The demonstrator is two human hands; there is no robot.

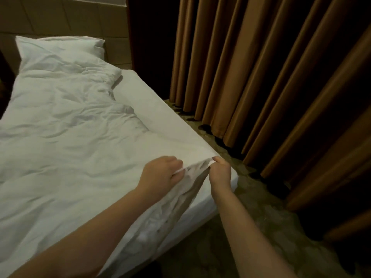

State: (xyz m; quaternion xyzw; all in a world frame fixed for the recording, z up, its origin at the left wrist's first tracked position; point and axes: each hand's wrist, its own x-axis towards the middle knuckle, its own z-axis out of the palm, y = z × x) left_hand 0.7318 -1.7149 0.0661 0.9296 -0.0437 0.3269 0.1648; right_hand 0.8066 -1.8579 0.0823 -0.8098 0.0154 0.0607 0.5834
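A crumpled white duvet covers most of the bed, lying over a white fitted sheet on the mattress. Near the bed's near right corner, my left hand grips the duvet's edge with curled fingers. My right hand pinches the same edge a short way to the right, and the cloth is bunched and lifted between the two hands. A white pillow lies at the head of the bed, far left.
Long brown curtains hang along the right side, reaching the patterned carpet. A narrow strip of floor runs between bed and curtains. A padded beige headboard stands behind the pillow.
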